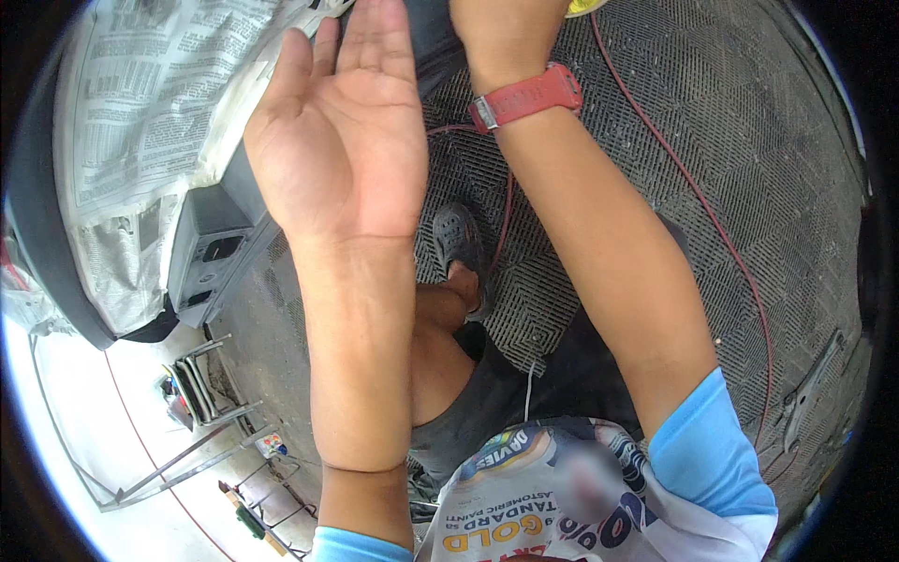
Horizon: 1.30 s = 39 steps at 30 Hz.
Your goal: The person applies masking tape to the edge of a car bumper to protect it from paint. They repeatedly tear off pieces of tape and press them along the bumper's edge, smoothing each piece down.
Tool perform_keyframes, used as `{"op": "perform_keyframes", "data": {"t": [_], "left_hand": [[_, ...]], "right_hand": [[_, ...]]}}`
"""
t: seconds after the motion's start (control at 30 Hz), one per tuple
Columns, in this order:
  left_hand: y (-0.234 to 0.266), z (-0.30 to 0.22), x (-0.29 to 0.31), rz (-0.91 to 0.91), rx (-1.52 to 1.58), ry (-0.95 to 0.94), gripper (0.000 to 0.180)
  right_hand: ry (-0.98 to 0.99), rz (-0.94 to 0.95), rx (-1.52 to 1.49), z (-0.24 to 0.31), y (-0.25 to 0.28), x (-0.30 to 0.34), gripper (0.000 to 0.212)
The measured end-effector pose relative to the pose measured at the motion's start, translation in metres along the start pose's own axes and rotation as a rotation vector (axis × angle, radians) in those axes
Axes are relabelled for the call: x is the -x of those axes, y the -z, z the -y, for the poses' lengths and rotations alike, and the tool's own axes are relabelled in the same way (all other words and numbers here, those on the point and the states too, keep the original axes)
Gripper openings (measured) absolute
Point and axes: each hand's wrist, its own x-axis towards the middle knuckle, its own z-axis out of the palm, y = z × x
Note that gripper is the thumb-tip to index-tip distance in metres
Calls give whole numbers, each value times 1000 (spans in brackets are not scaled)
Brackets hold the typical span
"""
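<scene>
My left hand (342,145) is raised palm up with its fingers stretched out, and nothing lies on the palm. The top edge of the picture cuts off its fingertips. Beside it on the left, sheets of newspaper (159,103) cover a large curved body, possibly a vehicle. A grey part with square openings (217,239) sticks out below the paper. My right hand (510,37) is at the top edge, its fingers out of sight. A red watch (529,98) wraps that wrist. Just right of this hand, the edge of a yellow round thing (584,6) shows.
Dark ribbed matting (730,140) covers the floor. A thin red hose (693,183) curves across it on the right, with another stretch near my foot in a grey clog (456,244). Metal frames (187,464) stand at the lower left. A flat metal bar (810,393) lies far right.
</scene>
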Motion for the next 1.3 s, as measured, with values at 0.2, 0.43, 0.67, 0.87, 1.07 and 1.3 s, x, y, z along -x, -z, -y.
{"op": "perform_keyframes", "data": {"t": [0.2,0.43,0.67,0.87,1.07,1.3], "left_hand": [[-15,21,0,-125,-164,-235,41],[-6,19,3,-108,-102,-236,43],[2,19,4,-80,-49,-211,46],[4,16,6,-49,-15,-182,48],[7,11,11,-11,13,-158,51],[6,10,11,32,41,-123,53]], "right_hand": [[-124,120,-94,-1,7,0,12],[-64,182,-101,-5,4,-1,27],[-62,207,-57,14,-1,5,25],[-176,120,-128,13,-8,4,18],[-277,122,-290,11,-13,4,12],[-351,148,-345,9,-8,-5,11]]}}
